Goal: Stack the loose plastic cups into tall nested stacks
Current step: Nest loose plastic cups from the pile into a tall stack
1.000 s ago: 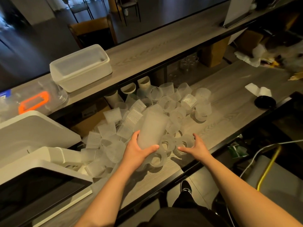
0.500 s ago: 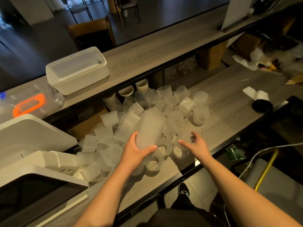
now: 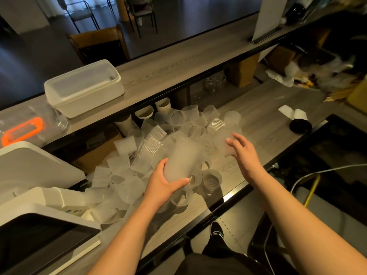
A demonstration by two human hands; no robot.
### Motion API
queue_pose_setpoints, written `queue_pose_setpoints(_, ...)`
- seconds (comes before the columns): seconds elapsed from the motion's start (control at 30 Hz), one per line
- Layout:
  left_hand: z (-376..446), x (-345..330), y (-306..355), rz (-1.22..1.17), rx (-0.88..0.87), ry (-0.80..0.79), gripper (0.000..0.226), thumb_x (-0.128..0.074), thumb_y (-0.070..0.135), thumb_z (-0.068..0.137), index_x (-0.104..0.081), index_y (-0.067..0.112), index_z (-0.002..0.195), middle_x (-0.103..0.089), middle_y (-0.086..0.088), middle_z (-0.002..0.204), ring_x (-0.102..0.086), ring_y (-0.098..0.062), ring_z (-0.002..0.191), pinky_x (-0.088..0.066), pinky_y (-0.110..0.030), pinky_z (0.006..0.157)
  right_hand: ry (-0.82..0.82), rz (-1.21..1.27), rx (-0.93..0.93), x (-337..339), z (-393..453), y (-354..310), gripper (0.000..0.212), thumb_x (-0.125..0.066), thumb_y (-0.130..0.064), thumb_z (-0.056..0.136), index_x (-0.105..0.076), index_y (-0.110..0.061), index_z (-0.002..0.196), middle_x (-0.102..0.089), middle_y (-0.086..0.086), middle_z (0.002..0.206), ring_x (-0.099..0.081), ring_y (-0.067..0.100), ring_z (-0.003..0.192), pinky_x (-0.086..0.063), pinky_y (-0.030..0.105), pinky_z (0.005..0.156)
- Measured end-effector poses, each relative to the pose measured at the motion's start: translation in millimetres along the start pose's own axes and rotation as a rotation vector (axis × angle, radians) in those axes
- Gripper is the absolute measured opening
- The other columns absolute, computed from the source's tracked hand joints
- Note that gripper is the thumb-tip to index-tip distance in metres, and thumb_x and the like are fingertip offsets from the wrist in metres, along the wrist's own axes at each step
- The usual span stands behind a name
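The frosted translucent nested cup stack (image 3: 183, 158) tilts above the heap of loose frosted plastic cups (image 3: 151, 143) on the grey wood-grain counter (image 3: 264, 124). The left hand (image 3: 165, 184) grips its base. At two o'clock, the right hand (image 3: 243, 149) holds one frosted cup (image 3: 228, 142). Line up rims squarely before pushing it home.

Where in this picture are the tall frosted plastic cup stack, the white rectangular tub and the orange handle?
Tall frosted plastic cup stack (image 3: 183, 158): head view, middle of its side.
White rectangular tub (image 3: 93, 97): head view, front wall.
Orange handle (image 3: 22, 129): head view, lower bar.
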State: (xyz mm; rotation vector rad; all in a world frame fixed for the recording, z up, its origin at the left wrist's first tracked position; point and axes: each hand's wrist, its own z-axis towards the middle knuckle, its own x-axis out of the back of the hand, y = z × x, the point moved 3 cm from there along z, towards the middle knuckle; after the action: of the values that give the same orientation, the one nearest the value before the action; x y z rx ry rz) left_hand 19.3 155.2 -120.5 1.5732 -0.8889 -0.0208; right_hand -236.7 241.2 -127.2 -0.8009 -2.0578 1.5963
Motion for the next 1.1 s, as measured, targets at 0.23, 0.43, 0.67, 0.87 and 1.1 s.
queue_pose_setpoints(0.23,-6,1,10,0.131,-0.093,-0.017,0.078,-0.089,0.04,0.065,-0.039,0.044,0.125,-0.045,0.027,0.112,-0.049,0.004,0.1,-0.041,-0.017,0.074,-0.164,-0.203,0.163,-20,-18,-49,0.076,-0.069,-0.054,0.074,-0.05,-0.027,0.142,-0.052,-0.006,0.14,-0.048,0.009,0.13,-0.041,0.035,0.109)
queue_pose_setpoints(0.43,-7,5,10,0.18,-0.105,-0.032,0.084,-0.087,0.044,0.065,-0.042,0.039,0.135,-0.049,0.016,0.124,-0.05,-0.009,0.109,-0.047,-0.032,0.088,-0.27,-0.388,0.21,-42,-30,-55,0.058,-0.068,-0.031,0.092,-0.045,-0.027,0.145,-0.051,-0.003,0.137,-0.046,0.013,0.129,-0.04,0.039,0.111)
queue_pose_setpoints(0.67,-8,14,17,0.149,-0.115,-0.043,0.074,-0.087,0.05,0.062,-0.041,0.045,0.12,-0.051,0.023,0.109,-0.052,0.004,0.097,-0.048,-0.024,0.073,-0.36,-0.322,0.141,-74,-45,-49,0.064,-0.046,-0.06,0.091,-0.046,-0.023,0.144,-0.046,-0.005,0.14,-0.044,0.005,0.124,-0.035,0.02,0.098)
queue_pose_setpoints(0.87,-6,8,13,0.039,-0.047,-0.048,0.084,-0.075,0.071,0.047,-0.045,0.039,0.119,-0.054,0.019,0.108,-0.057,-0.001,0.097,-0.054,-0.03,0.076,-0.403,-0.207,0.028,-75,-32,-33,0.081,-0.038,-0.08,0.086,-0.047,-0.026,0.145,-0.048,-0.01,0.145,-0.046,0.007,0.131,-0.036,0.031,0.11)
queue_pose_setpoints(1.1,9,8,7,-0.304,0.072,0.042,0.077,-0.072,0.071,0.057,-0.052,0.032,0.12,-0.065,0.005,0.114,-0.066,-0.013,0.101,-0.058,-0.034,0.08,-0.156,-0.244,-0.077,-38,3,25,0.058,-0.044,-0.054,0.099,-0.044,-0.018,0.144,-0.055,0.001,0.136,-0.053,0.014,0.123,-0.042,0.036,0.107)
